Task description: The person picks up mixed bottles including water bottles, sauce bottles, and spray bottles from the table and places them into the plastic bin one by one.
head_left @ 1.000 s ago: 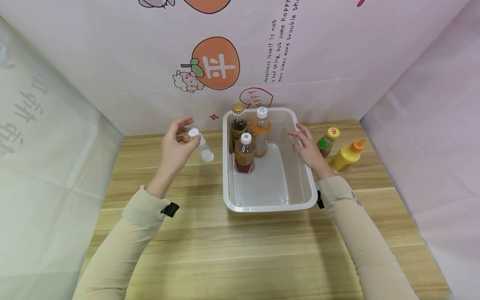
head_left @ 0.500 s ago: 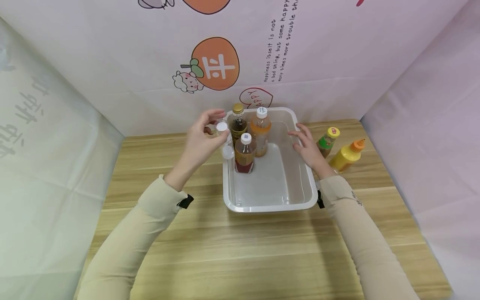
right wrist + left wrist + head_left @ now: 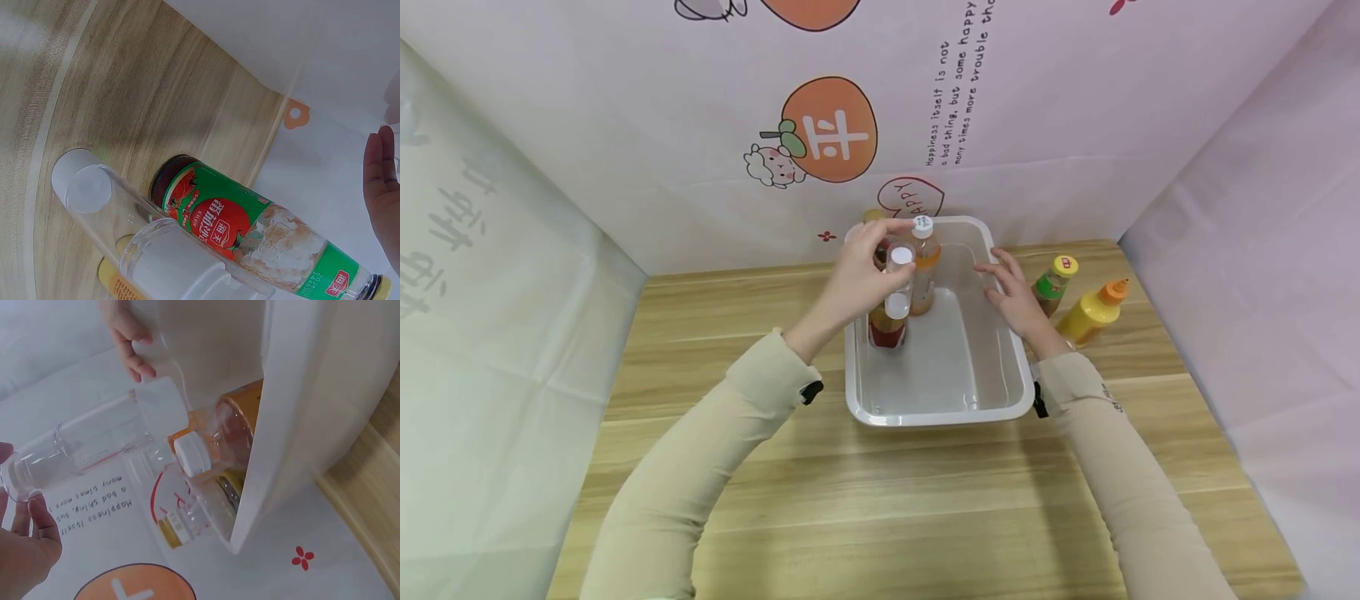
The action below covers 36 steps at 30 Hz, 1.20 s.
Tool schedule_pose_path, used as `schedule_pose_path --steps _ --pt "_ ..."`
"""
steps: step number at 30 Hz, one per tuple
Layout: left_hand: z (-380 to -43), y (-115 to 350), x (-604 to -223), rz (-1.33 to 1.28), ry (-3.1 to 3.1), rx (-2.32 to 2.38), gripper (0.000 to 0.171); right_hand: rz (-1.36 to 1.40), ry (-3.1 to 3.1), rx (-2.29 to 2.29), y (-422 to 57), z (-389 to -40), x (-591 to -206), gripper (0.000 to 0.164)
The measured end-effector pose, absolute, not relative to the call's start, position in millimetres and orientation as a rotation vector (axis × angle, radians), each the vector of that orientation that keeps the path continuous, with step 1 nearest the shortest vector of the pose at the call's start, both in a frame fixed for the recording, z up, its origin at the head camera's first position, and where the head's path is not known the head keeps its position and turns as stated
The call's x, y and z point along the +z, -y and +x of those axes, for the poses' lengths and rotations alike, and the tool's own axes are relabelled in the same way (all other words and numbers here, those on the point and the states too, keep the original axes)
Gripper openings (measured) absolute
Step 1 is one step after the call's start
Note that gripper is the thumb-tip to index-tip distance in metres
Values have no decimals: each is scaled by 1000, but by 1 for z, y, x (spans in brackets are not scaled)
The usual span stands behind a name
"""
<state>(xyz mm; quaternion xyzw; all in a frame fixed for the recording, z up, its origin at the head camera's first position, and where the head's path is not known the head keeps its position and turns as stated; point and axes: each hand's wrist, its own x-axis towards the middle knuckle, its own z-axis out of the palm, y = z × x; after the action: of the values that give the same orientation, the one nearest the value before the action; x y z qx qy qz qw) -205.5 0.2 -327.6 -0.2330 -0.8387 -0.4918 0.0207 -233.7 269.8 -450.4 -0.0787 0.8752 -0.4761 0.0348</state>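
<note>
My left hand [image 3: 859,275] pinches a clear plastic bottle [image 3: 898,304] with white ends, between thumb and fingers, over the left part of a white bin [image 3: 940,417]. In the left wrist view the clear bottle [image 3: 100,440] lies slantwise, its narrow end at the fingertips. Inside the bin stand a white-capped bottle with an orange band [image 3: 927,279], a bottle with dark red contents [image 3: 887,335] and a gold-capped bottle [image 3: 175,528]. The held bottle and left hand partly cover them. My right hand [image 3: 1018,302] rests with spread fingers on the bin's right rim.
Right of the bin stand a green-labelled sauce bottle [image 3: 1054,285] with a yellow cap and a yellow squeeze bottle [image 3: 1092,317]. The right wrist view also shows another clear bottle [image 3: 103,200]. A printed cloth wall [image 3: 1037,125] rises behind the wooden table [image 3: 820,500].
My left hand has carried the clear bottle rightward from beside the bin, across its left rim, to above the bottles inside. My right hand has stayed on the rim.
</note>
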Motion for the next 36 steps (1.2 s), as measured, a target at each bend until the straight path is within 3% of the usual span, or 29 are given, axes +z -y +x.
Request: schedule_pose_path --steps 36 --pt "-226 -64 -367 -746 2877 -1449 55 -210 -2702 -1466 -269 -233 -451 43"
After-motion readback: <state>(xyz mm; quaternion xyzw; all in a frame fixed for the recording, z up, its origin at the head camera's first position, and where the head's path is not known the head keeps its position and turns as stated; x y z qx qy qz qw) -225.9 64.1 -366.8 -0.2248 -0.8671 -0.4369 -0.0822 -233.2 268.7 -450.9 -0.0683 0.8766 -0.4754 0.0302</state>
